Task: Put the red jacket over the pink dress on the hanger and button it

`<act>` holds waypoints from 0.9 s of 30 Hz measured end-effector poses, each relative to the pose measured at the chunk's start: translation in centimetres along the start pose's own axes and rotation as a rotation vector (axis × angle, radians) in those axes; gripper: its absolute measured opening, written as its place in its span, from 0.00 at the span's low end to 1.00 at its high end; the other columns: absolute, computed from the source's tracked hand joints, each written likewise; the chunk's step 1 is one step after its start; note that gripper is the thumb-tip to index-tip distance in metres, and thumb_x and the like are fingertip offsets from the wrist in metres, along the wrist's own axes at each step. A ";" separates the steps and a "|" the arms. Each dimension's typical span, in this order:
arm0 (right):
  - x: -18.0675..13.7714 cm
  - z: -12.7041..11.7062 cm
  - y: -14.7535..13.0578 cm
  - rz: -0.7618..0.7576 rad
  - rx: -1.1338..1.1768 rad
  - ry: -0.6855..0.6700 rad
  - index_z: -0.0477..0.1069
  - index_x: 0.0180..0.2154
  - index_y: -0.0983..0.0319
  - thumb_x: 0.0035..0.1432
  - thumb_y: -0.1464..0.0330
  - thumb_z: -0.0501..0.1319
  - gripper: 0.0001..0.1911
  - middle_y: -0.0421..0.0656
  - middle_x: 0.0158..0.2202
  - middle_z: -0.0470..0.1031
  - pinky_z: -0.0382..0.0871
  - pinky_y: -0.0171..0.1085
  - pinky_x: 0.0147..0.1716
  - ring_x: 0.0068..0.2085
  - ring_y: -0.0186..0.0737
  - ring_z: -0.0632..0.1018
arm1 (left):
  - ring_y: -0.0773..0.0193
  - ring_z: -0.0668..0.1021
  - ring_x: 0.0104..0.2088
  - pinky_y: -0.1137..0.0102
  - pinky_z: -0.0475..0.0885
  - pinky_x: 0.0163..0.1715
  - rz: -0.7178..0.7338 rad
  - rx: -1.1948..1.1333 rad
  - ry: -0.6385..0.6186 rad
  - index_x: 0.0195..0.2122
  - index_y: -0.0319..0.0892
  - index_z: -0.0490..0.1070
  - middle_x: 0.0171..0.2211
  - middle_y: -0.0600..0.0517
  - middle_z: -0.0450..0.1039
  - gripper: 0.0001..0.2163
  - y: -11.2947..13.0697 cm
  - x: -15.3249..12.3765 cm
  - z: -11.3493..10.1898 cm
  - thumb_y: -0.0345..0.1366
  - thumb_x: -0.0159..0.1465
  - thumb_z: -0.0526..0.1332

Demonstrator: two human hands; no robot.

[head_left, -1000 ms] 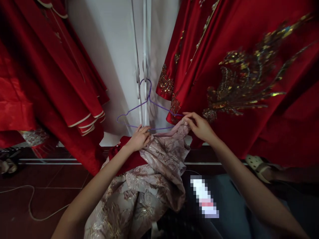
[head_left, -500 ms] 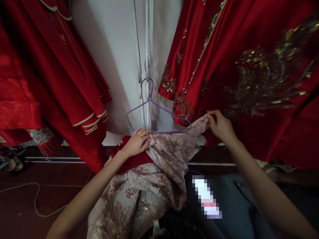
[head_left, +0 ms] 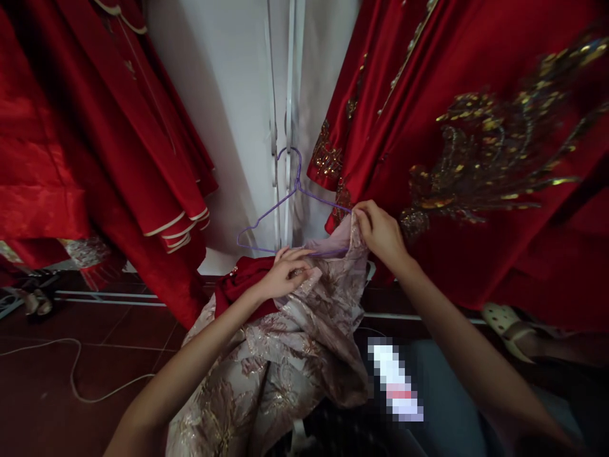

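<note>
A purple hanger (head_left: 269, 214) hangs by its hook from a white upright. Below it bunches a pale pink dress (head_left: 328, 304) with gold floral brocade, partly around the hanger's right side. My right hand (head_left: 383, 233) is closed, pinching the dress's strap at the hanger's right shoulder, which the cloth partly covers. My left hand (head_left: 288, 274) grips the dress's upper edge by the hanger's bottom bar, its fingers bent over the cloth. Dark red fabric (head_left: 240, 279) with a small beaded trim lies beside and under my left wrist.
Red garments (head_left: 157, 158) hang on the left, and a red gown (head_left: 476, 254) with gold sequins hangs on the right. A white cable (head_left: 76, 374) runs over the tiled floor. A cream clog (head_left: 507, 327) is at lower right, near a blurred-out bright patch (head_left: 394, 381).
My right hand has brought the strap inward and slightly up, over the hanger's right end. My left hand has shifted a little right and down, still on the dress.
</note>
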State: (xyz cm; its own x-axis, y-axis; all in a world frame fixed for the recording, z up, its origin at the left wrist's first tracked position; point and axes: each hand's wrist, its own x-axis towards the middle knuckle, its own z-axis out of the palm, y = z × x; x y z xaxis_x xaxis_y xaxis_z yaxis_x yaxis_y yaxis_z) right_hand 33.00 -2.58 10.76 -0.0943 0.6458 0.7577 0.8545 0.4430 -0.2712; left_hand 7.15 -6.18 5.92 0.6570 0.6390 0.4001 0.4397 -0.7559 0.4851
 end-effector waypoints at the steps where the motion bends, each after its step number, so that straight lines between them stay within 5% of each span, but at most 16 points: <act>1: 0.1 0.4 -0.2 0.007 0.006 0.014 0.65 0.39 0.58 0.63 0.63 0.46 0.11 0.46 0.35 0.74 0.65 0.43 0.37 0.36 0.46 0.75 | 0.60 0.63 0.58 0.54 0.41 0.62 -0.010 -0.038 0.016 0.35 0.45 0.72 0.58 0.52 0.63 0.11 0.2 0.1 0.1 0.38 0.65 0.50; 6: 0.0 0.6 -0.2 0.042 0.010 0.070 0.64 0.38 0.58 0.62 0.61 0.48 0.11 0.45 0.34 0.74 0.64 0.44 0.37 0.35 0.47 0.74 | 0.61 0.67 0.54 0.59 0.54 0.58 0.000 -0.098 0.113 0.38 0.46 0.73 0.54 0.51 0.66 0.13 -1.6 -0.9 -1.9 0.39 0.66 0.49; 12: 0.5 -0.2 -0.5 0.059 0.054 0.100 0.65 0.35 0.58 0.59 0.57 0.52 0.12 0.42 0.31 0.74 0.63 0.41 0.37 0.31 0.42 0.74 | 0.57 0.69 0.47 0.58 0.60 0.51 -0.345 0.236 0.575 0.36 0.43 0.76 0.44 0.46 0.69 0.13 -10.0 -6.7 -5.4 0.44 0.61 0.55; 17: 0.4 -0.2 -0.8 0.075 0.107 0.074 0.66 0.35 0.58 0.59 0.55 0.53 0.13 0.40 0.29 0.74 0.63 0.37 0.32 0.29 0.39 0.74 | 0.55 0.68 0.50 0.57 0.56 0.54 -0.461 0.275 0.651 0.34 0.45 0.76 0.49 0.48 0.69 0.12 -15.7 -9.8 -7.6 0.44 0.60 0.56; 23: 0.4 -0.6 -0.9 0.071 0.102 0.101 0.66 0.34 0.58 0.59 0.55 0.53 0.14 0.41 0.29 0.74 0.63 0.37 0.33 0.29 0.39 0.74 | 0.56 0.71 0.50 0.61 0.61 0.53 -0.496 0.055 0.789 0.32 0.42 0.75 0.41 0.46 0.74 0.18 -18.1 -11.0 -9.7 0.50 0.59 0.53; 27: 0.4 -0.5 -0.9 0.075 0.124 0.086 0.66 0.34 0.58 0.59 0.54 0.52 0.14 0.41 0.28 0.74 0.63 0.36 0.31 0.28 0.39 0.73 | 0.58 0.75 0.41 0.65 0.68 0.44 -0.619 -0.281 0.610 0.39 0.38 0.73 0.41 0.44 0.75 0.23 -17.4 -10.6 -8.3 0.54 0.56 0.55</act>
State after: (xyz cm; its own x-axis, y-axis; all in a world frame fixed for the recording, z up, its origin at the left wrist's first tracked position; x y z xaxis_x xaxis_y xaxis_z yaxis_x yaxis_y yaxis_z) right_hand 32.45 -3.02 11.59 0.0163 0.6265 0.7793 0.7877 0.4720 -0.3959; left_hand -12.58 1.42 -0.31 -0.1200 0.9437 0.3082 0.3883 -0.2411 0.8894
